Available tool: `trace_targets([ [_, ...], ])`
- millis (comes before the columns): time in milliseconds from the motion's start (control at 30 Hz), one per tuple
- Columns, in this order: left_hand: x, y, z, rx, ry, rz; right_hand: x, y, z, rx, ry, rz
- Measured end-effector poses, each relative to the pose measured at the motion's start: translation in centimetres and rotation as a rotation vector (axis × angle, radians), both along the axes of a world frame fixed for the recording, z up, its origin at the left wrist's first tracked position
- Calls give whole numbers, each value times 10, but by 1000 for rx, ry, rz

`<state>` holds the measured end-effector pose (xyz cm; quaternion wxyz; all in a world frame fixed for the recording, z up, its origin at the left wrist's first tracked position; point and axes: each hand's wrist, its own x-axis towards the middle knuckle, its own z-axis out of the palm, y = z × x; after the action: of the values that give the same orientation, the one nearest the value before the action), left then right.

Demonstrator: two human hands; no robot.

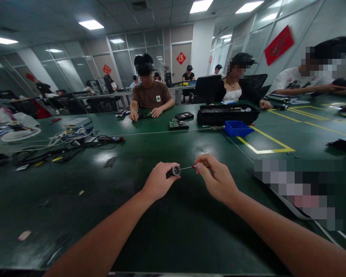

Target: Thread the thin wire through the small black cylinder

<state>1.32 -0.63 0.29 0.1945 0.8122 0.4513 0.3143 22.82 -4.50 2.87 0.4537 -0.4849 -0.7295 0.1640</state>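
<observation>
Fingers of my left hand (160, 177) are wrapped round a small black cylinder (176, 171) whose round, silvery end faces me. Its exact kind I cannot make out. In my right hand (216, 175) is a thin screwdriver (188, 167) with a red collar, its handle mostly covered by the fingers. The metal shaft points left, and its tip is at the rim of the cylinder's round end; whether it touches or goes inside is too small to tell. Both hands are just above the green table (150, 242).
Beyond my hands lie a blue bin (238, 128), a long black tray (227, 115) and hard drives (178, 122). Tangled cables (72, 142) cover the left side. A person in a brown shirt (151, 96) works opposite; others sit to the right. Yellow tape (272, 151) marks the table.
</observation>
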Motion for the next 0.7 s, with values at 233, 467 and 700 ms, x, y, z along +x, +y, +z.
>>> trace_targets([
  [233,4,-1,0,9,10,-46,-3,0,-1,23,12,-55],
  [467,4,0,1,5,24,-33,-4,-4,0,26,-23,-19],
  [700,3,0,2,-8,21,33,-5,3,-5,-102,229,-42],
])
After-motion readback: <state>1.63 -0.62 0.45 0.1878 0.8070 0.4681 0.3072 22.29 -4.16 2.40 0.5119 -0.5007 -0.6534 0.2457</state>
